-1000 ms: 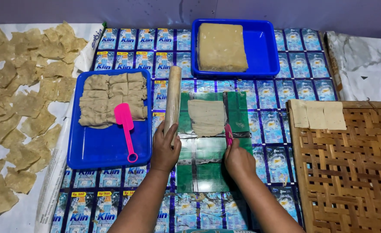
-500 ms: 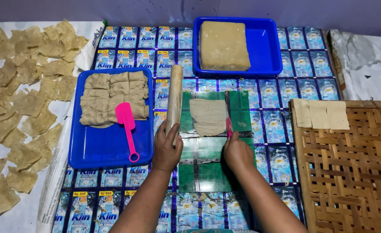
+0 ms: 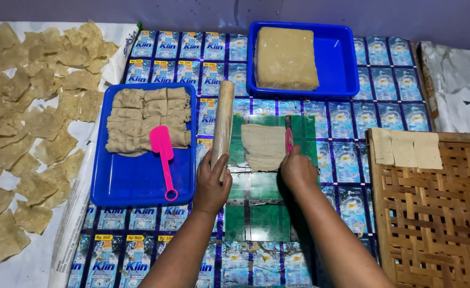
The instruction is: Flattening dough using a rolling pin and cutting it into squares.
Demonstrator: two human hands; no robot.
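1. The left hand [image 3: 211,181] is curled round the near end of a wooden rolling pin [image 3: 223,125], which lies lengthwise along the left edge of the green work sheet [image 3: 260,205].
2. The right hand [image 3: 299,169] pinches a small pink cutter [image 3: 289,140], its tip set at the right edge of the flattened dough sheet [image 3: 264,146] – that sheet lies in the upper half of the green mat, between the pin and the cutter.
3. To the left, a blue tray [image 3: 139,184] carries folded dough strips [image 3: 145,119] and a pink plastic scraper [image 3: 164,158]; a second blue tray [image 3: 337,63] further back holds a pale dough block [image 3: 286,57].
4. Risk, as I judge it: the thin sheet could tear or drag if the cutter snags, since nothing pins its far edge; the rolling pin might also roll onto the dough if the left hand's grip slackens.
5. Against half a second ago, the right hand has crept a little further up along the sheet's right edge – the left hand and pin have barely moved.
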